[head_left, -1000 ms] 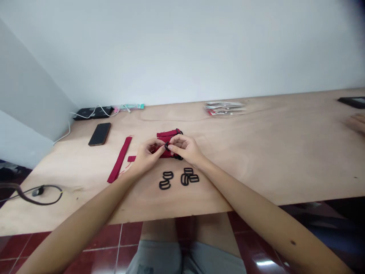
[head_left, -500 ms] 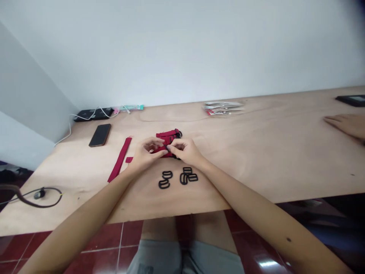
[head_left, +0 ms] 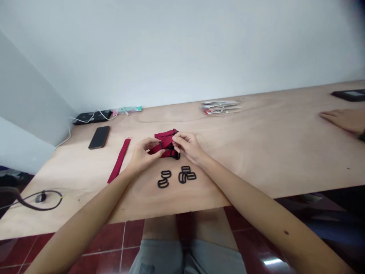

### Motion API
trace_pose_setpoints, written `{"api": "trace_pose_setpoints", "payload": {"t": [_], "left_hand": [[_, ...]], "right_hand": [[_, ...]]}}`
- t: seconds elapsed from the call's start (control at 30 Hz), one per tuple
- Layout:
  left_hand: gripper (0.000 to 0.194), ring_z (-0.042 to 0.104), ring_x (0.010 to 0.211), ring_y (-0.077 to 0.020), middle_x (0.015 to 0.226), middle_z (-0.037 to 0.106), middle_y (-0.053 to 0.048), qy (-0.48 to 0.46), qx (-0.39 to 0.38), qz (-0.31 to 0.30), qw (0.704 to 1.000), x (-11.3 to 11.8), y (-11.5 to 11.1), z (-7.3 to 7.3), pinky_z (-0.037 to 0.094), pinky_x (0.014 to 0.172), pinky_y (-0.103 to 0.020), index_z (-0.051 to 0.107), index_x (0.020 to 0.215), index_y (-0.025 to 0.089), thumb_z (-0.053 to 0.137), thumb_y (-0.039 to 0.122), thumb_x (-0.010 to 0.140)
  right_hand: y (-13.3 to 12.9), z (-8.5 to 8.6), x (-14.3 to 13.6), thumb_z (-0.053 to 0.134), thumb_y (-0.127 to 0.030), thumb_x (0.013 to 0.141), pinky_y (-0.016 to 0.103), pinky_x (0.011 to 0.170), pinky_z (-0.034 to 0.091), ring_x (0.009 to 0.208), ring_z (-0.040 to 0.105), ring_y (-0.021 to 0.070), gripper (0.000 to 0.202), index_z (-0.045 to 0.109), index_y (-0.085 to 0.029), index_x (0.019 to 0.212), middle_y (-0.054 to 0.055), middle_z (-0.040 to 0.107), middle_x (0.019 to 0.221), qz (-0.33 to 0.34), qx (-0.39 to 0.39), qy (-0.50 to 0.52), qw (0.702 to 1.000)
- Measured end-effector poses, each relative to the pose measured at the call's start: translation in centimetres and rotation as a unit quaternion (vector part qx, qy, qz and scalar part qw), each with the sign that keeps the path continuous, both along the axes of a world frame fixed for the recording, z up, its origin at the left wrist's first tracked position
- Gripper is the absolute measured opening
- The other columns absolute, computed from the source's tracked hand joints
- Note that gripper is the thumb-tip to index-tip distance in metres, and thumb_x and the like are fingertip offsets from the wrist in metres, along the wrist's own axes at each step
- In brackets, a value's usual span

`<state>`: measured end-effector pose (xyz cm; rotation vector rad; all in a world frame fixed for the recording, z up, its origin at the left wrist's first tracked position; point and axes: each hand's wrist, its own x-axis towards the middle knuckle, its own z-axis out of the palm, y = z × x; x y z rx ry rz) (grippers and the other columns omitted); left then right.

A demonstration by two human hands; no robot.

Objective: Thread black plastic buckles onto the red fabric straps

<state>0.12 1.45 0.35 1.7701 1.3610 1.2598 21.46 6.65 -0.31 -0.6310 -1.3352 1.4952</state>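
Observation:
My left hand (head_left: 144, 154) pinches a red strap (head_left: 167, 142) beside a black slider (head_left: 161, 145) threaded on it. The right end of this strap is between the thumb and fingers of my right hand (head_left: 186, 145). Behind and in front of the held strap lie other red straps (head_left: 164, 134) with black buckles. Nearer the front edge, several loose black rings and sliders (head_left: 186, 174) rest on the wooden table, with two more black pieces (head_left: 164, 179) to their left. A single flat red strap (head_left: 119, 160) lies left of my left hand.
A phone (head_left: 99, 137) lies at the left, near black boxes (head_left: 92, 117) with a white cable. Packets (head_left: 221, 107) lie by the wall. Another person's hand (head_left: 343, 120) rests at the right, near a black device (head_left: 348, 95). A dark cable loop (head_left: 42, 208) is at the left front.
My right hand has moved slightly up and right, drawing the strap's end with it. More red strap shows between my hands, and the slider is now visible near my left fingers.

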Motion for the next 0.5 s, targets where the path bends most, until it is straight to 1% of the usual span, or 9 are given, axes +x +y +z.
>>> {"api": "trace_pose_setpoints", "payload": {"t": [0.07,0.13,0.2,0.23,0.27,0.33,0.4,0.43,0.5], "left_hand": [[0.037,0.076,0.096,-0.0250,0.106,0.081,-0.011,0.008,-0.003,0.004,1.000,-0.2,0.2,-0.1,0.062,0.090,-0.040,0.077,0.109,0.019,0.088,0.041,0.081],[0.036,0.076,0.097,-0.0256,0.108,0.081,-0.011,0.022,-0.004,0.011,1.000,-0.4,0.4,-0.1,0.062,0.093,-0.042,0.078,0.109,0.019,0.088,0.041,0.082],[0.036,0.076,0.098,-0.0262,0.110,0.081,-0.011,0.021,-0.007,0.015,1.000,-0.4,0.5,0.0,0.061,0.095,-0.043,0.078,0.108,0.018,0.087,0.041,0.082],[0.036,0.076,0.100,-0.0267,0.111,0.081,-0.011,0.013,-0.010,0.015,1.000,-0.4,0.5,0.0,0.061,0.095,-0.043,0.078,0.107,0.018,0.088,0.042,0.081],[0.036,0.076,0.101,-0.0271,0.111,0.081,-0.012,0.001,-0.015,0.013,1.000,-0.4,0.6,0.1,0.061,0.095,-0.043,0.078,0.106,0.018,0.088,0.042,0.081],[0.037,0.076,0.102,-0.0274,0.110,0.081,-0.012,-0.031,-0.026,0.003,0.999,-0.3,0.5,0.2,0.062,0.094,-0.043,0.077,0.104,0.017,0.089,0.043,0.080],[0.038,0.077,0.102,-0.0275,0.109,0.082,-0.011,-0.061,-0.036,-0.011,0.997,-0.1,0.5,0.4,0.062,0.092,-0.042,0.077,0.103,0.017,0.089,0.045,0.079],[0.039,0.077,0.102,-0.0276,0.109,0.082,-0.011,-0.071,-0.040,-0.018,0.996,-0.1,0.4,0.5,0.063,0.092,-0.042,0.077,0.103,0.017,0.089,0.045,0.080],[0.039,0.077,0.103,-0.0277,0.110,0.082,-0.012,-0.078,-0.043,-0.025,0.996,0.0,0.3,0.6,0.062,0.092,-0.042,0.077,0.103,0.017,0.089,0.045,0.079]], "right_hand": [[0.3,0.2,0.1,0.089,-0.048,0.079,0.026,0.048,0.032,0.050,0.048,0.0086,0.036,0.066,-0.020,0.072,-0.003,0.060,0.066,-0.015,-0.053,0.062,0.997],[0.6,0.4,0.2,0.092,-0.044,0.075,0.026,0.048,0.034,0.051,0.047,0.0092,0.037,0.063,-0.021,0.071,-0.003,0.059,0.066,-0.029,-0.088,0.114,0.989],[0.7,0.8,0.4,0.092,-0.041,0.075,0.027,0.049,0.037,0.054,0.048,0.0108,0.039,0.058,-0.023,0.072,-0.004,0.057,0.066,-0.030,-0.108,0.151,0.982],[0.7,1.0,0.4,0.091,-0.042,0.076,0.028,0.051,0.039,0.056,0.050,0.0119,0.039,0.057,-0.023,0.073,-0.003,0.058,0.068,-0.024,-0.115,0.160,0.980],[0.7,1.1,0.5,0.089,-0.043,0.078,0.029,0.053,0.042,0.059,0.053,0.0133,0.038,0.057,-0.024,0.076,-0.002,0.063,0.072,-0.012,-0.120,0.163,0.979],[0.4,1.3,0.4,0.085,-0.045,0.082,0.030,0.057,0.047,0.068,0.061,0.0158,0.034,0.059,-0.024,0.084,0.002,0.074,0.090,0.013,-0.129,0.157,0.979],[0.1,1.4,0.2,0.086,-0.043,0.080,0.030,0.061,0.050,0.075,0.065,0.0167,0.034,0.061,-0.024,0.091,0.005,0.079,0.109,0.031,-0.134,0.149,0.979],[-0.1,1.3,0.1,0.089,-0.041,0.078,0.029,0.063,0.051,0.077,0.067,0.0166,0.036,0.061,-0.024,0.094,0.004,0.080,0.113,0.039,-0.135,0.144,0.980],[-0.3,1.1,-0.1,0.093,-0.039,0.075,0.028,0.064,0.051,0.075,0.067,0.0156,0.042,0.061,-0.025,0.098,0.003,0.081,0.107,0.049,-0.127,0.130,0.982]]}}
